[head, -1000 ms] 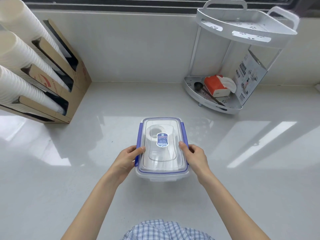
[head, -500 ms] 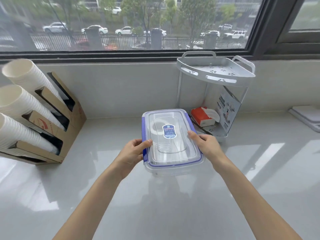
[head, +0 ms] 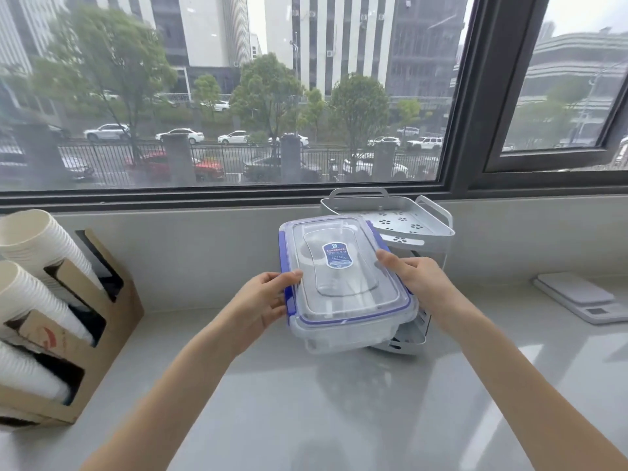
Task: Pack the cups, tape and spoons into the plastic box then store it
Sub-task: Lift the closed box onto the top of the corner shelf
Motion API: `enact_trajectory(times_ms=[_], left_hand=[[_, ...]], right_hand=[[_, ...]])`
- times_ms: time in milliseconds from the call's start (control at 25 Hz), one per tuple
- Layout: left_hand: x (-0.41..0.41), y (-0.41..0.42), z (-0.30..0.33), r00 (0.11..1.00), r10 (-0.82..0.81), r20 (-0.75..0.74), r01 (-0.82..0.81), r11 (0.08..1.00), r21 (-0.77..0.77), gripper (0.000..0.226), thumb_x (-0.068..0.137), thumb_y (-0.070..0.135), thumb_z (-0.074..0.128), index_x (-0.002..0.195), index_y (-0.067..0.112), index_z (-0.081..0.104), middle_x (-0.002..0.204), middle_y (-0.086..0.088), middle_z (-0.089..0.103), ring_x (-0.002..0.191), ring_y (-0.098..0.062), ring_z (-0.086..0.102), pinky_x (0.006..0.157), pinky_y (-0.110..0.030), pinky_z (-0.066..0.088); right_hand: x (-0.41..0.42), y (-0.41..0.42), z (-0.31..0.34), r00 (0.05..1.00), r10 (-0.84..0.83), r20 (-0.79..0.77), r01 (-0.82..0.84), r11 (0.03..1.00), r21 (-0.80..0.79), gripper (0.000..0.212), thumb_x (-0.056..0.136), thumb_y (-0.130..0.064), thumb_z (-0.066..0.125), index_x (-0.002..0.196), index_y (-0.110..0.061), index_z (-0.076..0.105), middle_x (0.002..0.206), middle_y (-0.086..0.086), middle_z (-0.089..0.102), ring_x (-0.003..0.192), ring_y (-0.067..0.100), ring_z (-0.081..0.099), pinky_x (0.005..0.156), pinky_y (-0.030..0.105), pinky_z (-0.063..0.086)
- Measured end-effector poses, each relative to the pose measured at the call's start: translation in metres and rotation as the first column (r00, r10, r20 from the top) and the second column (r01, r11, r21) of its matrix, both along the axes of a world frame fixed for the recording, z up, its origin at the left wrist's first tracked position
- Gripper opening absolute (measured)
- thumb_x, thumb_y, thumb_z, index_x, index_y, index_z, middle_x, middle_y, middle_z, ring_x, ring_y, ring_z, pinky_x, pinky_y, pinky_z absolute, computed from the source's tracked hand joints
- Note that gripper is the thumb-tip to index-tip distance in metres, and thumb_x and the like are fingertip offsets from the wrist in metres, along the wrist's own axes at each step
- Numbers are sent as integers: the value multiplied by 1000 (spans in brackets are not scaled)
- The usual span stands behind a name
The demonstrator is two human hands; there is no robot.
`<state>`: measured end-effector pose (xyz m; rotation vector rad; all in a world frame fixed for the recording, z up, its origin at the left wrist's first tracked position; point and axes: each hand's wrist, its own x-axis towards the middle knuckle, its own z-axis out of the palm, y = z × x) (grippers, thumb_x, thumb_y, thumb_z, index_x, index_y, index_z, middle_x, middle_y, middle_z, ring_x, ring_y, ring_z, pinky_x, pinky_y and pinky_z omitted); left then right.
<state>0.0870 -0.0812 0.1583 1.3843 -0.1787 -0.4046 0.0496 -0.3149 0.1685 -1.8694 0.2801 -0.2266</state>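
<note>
The clear plastic box (head: 343, 300) with blue side clips and a blue label on its closed lid is held in the air above the counter, tilted a little. My left hand (head: 261, 302) grips its left long side and my right hand (head: 419, 280) grips its right side. White contents show faintly through the lid; I cannot make them out. The box hangs just in front of the white two-tier corner rack (head: 404, 222), level with its top shelf.
A cardboard dispenser (head: 102, 321) with stacks of white paper cups (head: 37, 246) stands at the left. A white kitchen scale (head: 584, 297) lies at the right by the wall. The pale counter (head: 339, 409) runs below a wide window.
Both hands have lifted the box off the counter and carried it up and away, toward the corner rack. My view has tilted up to the window.
</note>
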Motion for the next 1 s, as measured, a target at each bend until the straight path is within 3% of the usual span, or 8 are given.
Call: enact_trajectory(times_ms=[80, 120, 200, 360, 560, 720, 920, 1000], left_hand=[[7, -10, 14, 1000, -23, 7, 23, 1000, 1, 41, 79, 24, 61, 111, 0, 52, 90, -6, 68, 60, -9, 68, 52, -17, 55], [11, -15, 21, 999, -34, 8, 34, 999, 3, 42, 79, 24, 61, 112, 0, 51, 89, -6, 67, 59, -9, 68, 51, -18, 54], [19, -24, 34, 998, -56, 12, 56, 998, -1, 40, 79, 23, 61, 111, 0, 52, 87, -6, 67, 57, -9, 68, 50, -18, 55], [37, -44, 59, 995, -92, 42, 93, 996, -8, 28, 77, 21, 63, 99, 4, 60, 70, -1, 73, 57, -11, 68, 50, -19, 55], [61, -73, 82, 994, -108, 33, 109, 993, -45, 13, 78, 18, 63, 85, 7, 62, 58, 2, 72, 53, -11, 67, 46, -20, 54], [82, -101, 93, 992, -115, 42, 118, 991, -62, 8, 80, 14, 61, 82, 6, 62, 54, 1, 71, 49, -12, 66, 46, -21, 55], [113, -131, 98, 995, -99, -1, 98, 991, -91, 8, 80, 10, 61, 84, 3, 60, 51, -3, 68, 47, -14, 65, 45, -23, 56], [122, -137, 96, 994, -103, -23, 100, 989, -106, 8, 80, 9, 61, 85, 3, 60, 52, -4, 68, 48, -15, 65, 44, -23, 55]], right_hand=[[5, -9, 17, 1000, -10, 11, 10, 1000, -26, 74, 72, -55, 63, 93, 17, 60, 96, 40, 60, 69, 21, 46, 69, 28, 36], [8, -15, 26, 1000, -16, 14, 16, 999, -47, 71, 74, -53, 63, 89, 16, 61, 97, 39, 60, 70, 20, 46, 68, 24, 37], [13, -24, 43, 1000, -4, 17, 6, 994, -113, 61, 74, -54, 61, 54, 2, 52, 65, 28, 49, 61, 19, 39, 55, 16, 33], [30, -46, 72, 998, -13, 63, 26, 979, -201, 45, 75, -53, 61, 62, -13, 46, 69, 12, 34, 66, 23, 32, 61, 28, 26], [55, -74, 102, 991, -20, 129, 56, 958, -281, 43, 76, -50, 62, 64, -11, 49, 67, 12, 32, 63, 24, 28, 53, 28, 21], [82, -98, 114, 985, -52, 165, 110, 926, -361, 55, 82, -44, 59, 46, -12, 32, 53, 5, 22, 49, 17, 20, 38, 16, 17], [120, -121, 116, 979, -122, 164, 177, 906, -384, 53, 85, -43, 56, 50, -3, 47, 58, 7, 31, 53, 17, 28, 55, 29, 22], [130, -128, 113, 973, -145, 180, 204, 906, -371, 55, 83, -45, 57, 77, 10, 65, 65, 13, 47, 61, 25, 42, 61, 31, 33]])
